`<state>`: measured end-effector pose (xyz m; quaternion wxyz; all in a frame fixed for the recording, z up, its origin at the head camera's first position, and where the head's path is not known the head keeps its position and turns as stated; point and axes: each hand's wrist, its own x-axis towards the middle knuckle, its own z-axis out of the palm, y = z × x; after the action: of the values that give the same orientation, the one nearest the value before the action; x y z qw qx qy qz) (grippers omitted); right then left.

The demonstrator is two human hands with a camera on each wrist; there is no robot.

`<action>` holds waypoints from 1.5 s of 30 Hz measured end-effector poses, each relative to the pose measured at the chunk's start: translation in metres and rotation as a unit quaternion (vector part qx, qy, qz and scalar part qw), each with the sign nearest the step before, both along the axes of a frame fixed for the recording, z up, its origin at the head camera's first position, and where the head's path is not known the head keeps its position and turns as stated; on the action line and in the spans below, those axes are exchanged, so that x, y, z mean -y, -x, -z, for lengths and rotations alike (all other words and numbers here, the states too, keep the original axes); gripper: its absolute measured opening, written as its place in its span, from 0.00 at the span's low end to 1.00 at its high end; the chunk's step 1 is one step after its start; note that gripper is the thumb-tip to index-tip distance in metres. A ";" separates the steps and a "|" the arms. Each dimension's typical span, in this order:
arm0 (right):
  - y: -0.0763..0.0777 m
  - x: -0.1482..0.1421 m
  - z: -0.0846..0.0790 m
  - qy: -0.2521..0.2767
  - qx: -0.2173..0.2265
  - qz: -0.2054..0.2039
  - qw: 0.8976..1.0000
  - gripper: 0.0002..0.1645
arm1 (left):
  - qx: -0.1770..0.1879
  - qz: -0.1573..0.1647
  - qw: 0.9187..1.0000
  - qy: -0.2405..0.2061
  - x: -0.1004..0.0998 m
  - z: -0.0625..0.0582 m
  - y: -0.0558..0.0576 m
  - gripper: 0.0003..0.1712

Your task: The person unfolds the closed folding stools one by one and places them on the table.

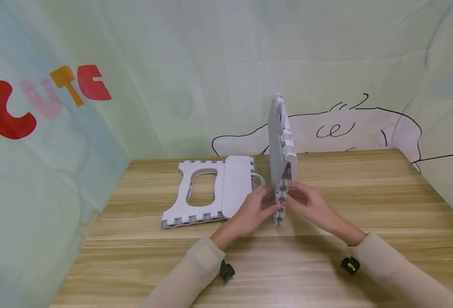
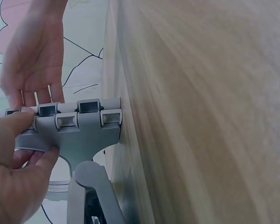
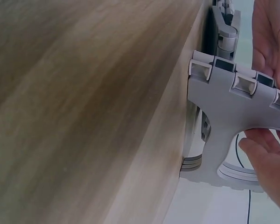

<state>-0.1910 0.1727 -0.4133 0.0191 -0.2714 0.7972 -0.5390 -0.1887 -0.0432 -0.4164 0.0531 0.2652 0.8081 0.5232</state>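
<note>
A grey-white folding step stool (image 1: pixel 277 147), folded flat, stands on edge on the wooden table between both hands. My left hand (image 1: pixel 252 211) grips its lower near part from the left, the thumb on the hinged edge in the left wrist view. From the right, my right hand (image 1: pixel 314 210) holds the same low part; in the right wrist view its fingers (image 3: pixel 257 148) are at the cut-out of the stool's leg panel (image 3: pixel 214 105). A second folded stool (image 1: pixel 237 184) lies flat just left of the upright one, its curved handle (image 1: pixel 259 177) showing beside my left hand.
The wood-grain table (image 1: pixel 141 261) reaches back to a printed cloth backdrop (image 1: pixel 195 77) with cartoon lines and coloured letters. Small black devices (image 1: pixel 226 271) sit at both wrists, below light sleeves (image 1: pixel 195 273).
</note>
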 end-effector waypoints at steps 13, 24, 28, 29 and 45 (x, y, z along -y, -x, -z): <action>0.003 0.002 0.008 0.027 -0.055 -0.015 0.998 0.21 | -0.008 0.005 1.000 0.010 0.002 0.001 0.001 0.30; 0.001 0.003 0.005 0.025 -0.043 -0.004 0.999 0.22 | -0.011 0.005 1.000 -0.001 0.003 0.001 0.000 0.29; 0.001 0.003 0.005 0.031 -0.041 -0.002 0.999 0.22 | -0.007 0.007 1.000 -0.011 0.003 0.004 0.000 0.28; 0.001 0.003 0.005 0.032 -0.041 0.000 0.999 0.22 | -0.006 0.008 1.000 -0.014 0.003 0.004 0.001 0.27; -0.002 -0.017 0.007 0.040 -0.072 0.017 0.996 0.24 | 0.000 0.015 1.000 -0.008 0.003 0.007 0.001 0.27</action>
<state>-0.1889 0.1900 -0.4201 -0.0584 -0.2963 0.7790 -0.5495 -0.1900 -0.0458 -0.4232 0.0583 0.2778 0.7998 0.5290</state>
